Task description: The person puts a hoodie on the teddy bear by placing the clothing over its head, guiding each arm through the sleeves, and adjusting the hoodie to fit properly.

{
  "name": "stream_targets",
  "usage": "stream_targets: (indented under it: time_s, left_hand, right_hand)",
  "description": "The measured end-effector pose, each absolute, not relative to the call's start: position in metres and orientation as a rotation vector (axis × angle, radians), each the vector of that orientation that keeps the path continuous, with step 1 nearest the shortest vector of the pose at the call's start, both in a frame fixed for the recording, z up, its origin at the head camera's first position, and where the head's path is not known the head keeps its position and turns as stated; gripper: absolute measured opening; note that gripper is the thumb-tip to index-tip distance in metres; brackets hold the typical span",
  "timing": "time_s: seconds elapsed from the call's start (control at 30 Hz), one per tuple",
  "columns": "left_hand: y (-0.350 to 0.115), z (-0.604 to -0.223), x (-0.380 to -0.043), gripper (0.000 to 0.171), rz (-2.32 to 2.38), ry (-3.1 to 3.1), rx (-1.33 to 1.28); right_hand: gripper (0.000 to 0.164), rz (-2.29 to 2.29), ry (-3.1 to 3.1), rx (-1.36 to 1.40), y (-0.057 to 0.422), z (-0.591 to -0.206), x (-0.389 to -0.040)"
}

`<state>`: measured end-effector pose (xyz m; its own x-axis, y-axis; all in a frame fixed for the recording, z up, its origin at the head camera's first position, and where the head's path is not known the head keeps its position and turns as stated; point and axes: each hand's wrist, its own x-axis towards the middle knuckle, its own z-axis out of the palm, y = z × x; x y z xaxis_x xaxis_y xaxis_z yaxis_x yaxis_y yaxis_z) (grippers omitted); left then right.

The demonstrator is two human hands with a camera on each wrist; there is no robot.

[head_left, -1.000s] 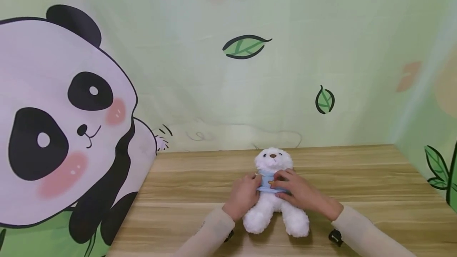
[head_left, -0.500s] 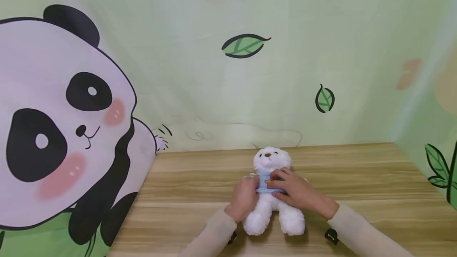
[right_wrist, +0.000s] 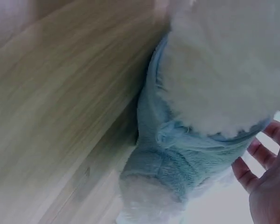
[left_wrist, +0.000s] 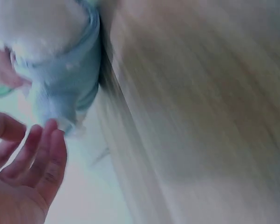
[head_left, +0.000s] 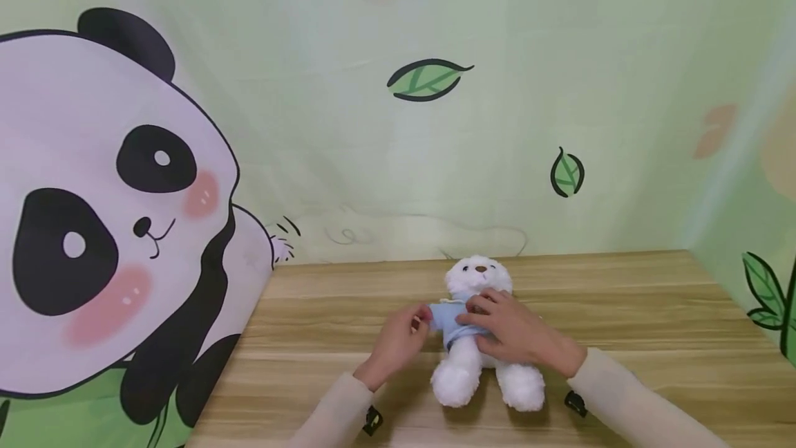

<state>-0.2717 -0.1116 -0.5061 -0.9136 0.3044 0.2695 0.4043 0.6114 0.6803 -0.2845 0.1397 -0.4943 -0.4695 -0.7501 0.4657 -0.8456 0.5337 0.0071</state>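
A white plush teddy bear (head_left: 457, 379) lies face up on the wooden table, head toward the wall. It wears a light blue shirt (head_left: 449, 315), whose lower edge is uneven. My left hand (head_left: 396, 339) pinches the end of the shirt's sleeve at the bear's left side in view, thumb and fingertips together. The left wrist view shows my fingers (left_wrist: 58, 161) at the sleeve's pale end, blurred. My right hand (head_left: 519, 329) rests on the bear's chest with bent, spread fingers, covering part of the shirt. In the right wrist view, its fingertips (right_wrist: 243, 175) touch the blue cloth.
The wood-grain table (head_left: 336, 310) ends at a pale green cloth backdrop (head_left: 348, 123) printed with leaves. A large printed panda (head_left: 186, 144) covers the left side. A black wrist camera (head_left: 373, 422) shows below the left sleeve, another (head_left: 575, 403) by the right.
My left hand has moved left from the bear's side, drawing the shirt sleeve outward. The bear has shifted slightly to the right. My right hand stays on its chest.
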Motion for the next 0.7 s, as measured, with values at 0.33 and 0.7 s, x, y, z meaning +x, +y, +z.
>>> stream_targets:
  time_s: [0.33,0.7]
  left_hand:
    - [-0.112,-0.527,-0.300,0.014,-1.793,-2.583,-0.347]
    - [-0.119,-0.529,-0.302,0.030,-2.103,-2.647,-0.384]
  right_hand:
    - [0.035,0.249,-2.403,1.319,0.141,-0.498,-0.281]
    - [0.038,0.294,-2.419,1.315,0.145,-0.498,-0.279]
